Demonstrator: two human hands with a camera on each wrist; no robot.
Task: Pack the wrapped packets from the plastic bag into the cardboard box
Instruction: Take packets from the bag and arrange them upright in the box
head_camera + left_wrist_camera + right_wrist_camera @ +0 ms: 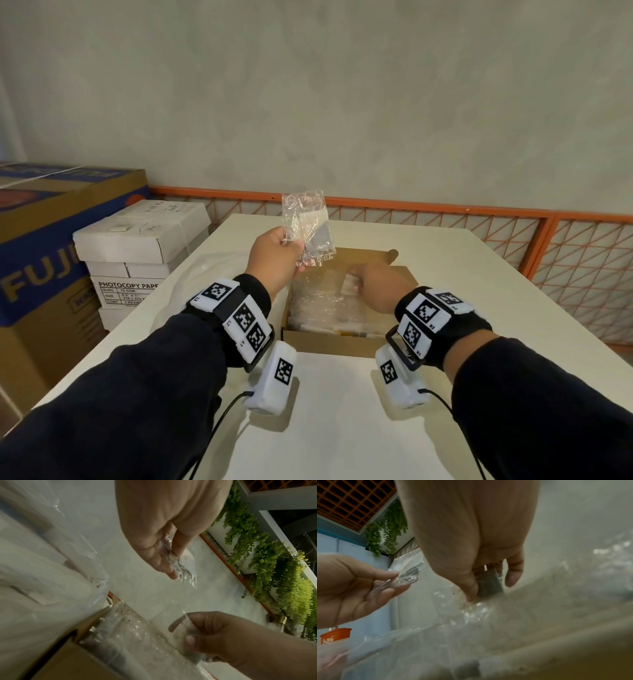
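Two hands working over the cardboard box [346, 347] at the table's [342, 428] middle: left hand [275, 255] pinching a clear wrapped packet [308, 228] aloft above the box's far-left corner, right hand [383, 286] gripping another, seemingly a small packet [488, 586], just inside. Plastic bag [191, 274] lying left of box.
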